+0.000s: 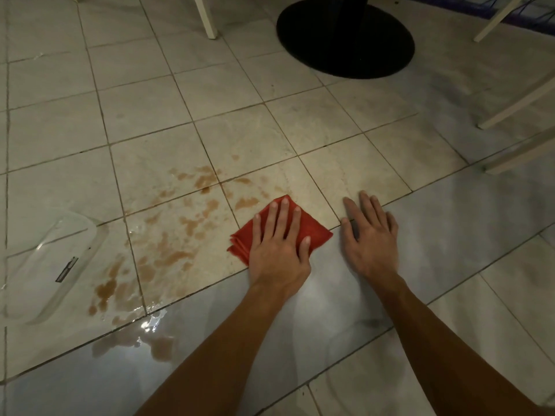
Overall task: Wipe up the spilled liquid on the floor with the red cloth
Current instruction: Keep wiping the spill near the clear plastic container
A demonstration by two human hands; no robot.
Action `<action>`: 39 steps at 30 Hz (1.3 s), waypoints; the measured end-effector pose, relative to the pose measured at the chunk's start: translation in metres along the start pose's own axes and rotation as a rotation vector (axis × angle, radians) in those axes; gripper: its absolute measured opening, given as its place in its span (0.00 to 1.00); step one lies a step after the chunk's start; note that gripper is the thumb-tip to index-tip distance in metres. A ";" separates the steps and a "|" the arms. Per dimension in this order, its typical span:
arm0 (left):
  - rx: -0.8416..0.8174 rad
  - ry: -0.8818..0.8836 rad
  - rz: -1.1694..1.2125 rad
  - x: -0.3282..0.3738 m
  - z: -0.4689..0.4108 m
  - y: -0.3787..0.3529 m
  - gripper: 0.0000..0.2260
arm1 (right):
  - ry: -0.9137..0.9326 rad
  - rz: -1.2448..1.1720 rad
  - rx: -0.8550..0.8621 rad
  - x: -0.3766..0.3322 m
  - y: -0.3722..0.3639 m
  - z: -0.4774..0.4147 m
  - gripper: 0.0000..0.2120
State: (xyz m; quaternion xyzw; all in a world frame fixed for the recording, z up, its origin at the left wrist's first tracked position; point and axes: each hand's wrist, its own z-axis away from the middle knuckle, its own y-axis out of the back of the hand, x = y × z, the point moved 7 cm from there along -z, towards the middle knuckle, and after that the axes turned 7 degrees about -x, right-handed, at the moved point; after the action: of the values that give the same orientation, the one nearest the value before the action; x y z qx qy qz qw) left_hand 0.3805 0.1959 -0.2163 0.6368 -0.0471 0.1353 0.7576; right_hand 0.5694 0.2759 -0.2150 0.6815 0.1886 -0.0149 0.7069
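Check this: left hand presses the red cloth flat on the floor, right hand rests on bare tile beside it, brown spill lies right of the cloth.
Wrong side: the head view shows the brown spill left of the red cloth, not right. The left hand presses the cloth; the right hand rests on bare tile.

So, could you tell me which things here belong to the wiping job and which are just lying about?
For the job: red cloth, left hand flat on it, brown spill.
Just lying about: clear plastic tub, black table base, white chair legs, right hand resting on the floor.
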 end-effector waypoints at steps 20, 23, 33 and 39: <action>0.012 -0.055 -0.031 -0.028 0.030 0.002 0.32 | -0.002 0.001 0.011 0.001 -0.001 0.000 0.28; 0.008 -0.013 -0.038 -0.023 0.004 0.003 0.32 | -0.006 -0.004 0.000 0.001 -0.001 0.000 0.28; 0.022 -0.021 -0.017 -0.038 0.035 0.000 0.31 | 0.014 -0.033 0.012 0.000 0.001 0.000 0.28; -0.008 -0.011 -0.016 -0.011 -0.009 0.003 0.32 | 0.006 -0.035 0.010 -0.002 0.002 0.001 0.28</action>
State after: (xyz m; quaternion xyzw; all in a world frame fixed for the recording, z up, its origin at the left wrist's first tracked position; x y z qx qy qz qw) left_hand 0.3679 0.2037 -0.2178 0.6347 -0.0468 0.1252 0.7611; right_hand 0.5689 0.2743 -0.2126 0.6818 0.2025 -0.0262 0.7025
